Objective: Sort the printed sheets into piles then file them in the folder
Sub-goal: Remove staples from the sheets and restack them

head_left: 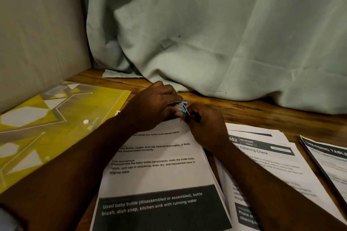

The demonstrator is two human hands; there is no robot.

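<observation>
Head view, single frame.

- Left hand (155, 105) curled over a small metal clip (181, 107) with silver wire levers and blue tips, gripping it at the far edge of the middle pile of white printed sheets (155, 167) (top sheet: baby-bottle cleaning text).
- Right hand (206, 127) clenched, fingertips pressed to the clip's nearer blue-tipped lever; it appeared to pinch the lever, but the contact itself was masked by the knuckles.
- Key relation: clip sat between the two hands, just beyond the pile's far edge, with the levers pointing right, toward the right hand. The pile's long axis ran from the clip back toward the person. Both hands were equally close; the left bore the clip body.
- Judgement: the clip was being worked onto or off this pile's far edge; I could not tell which.
- Yellow plastic folder (56, 118) with white geometric shapes lay flat to the left, beside the left forearm, apart from the pile.
- Second pile of printed sheets (266, 167) (bedroom heading) lay under the right forearm; third pile (330, 161) was cut off at the right edge.
- Not visible: clip mouth, sheet count.
</observation>
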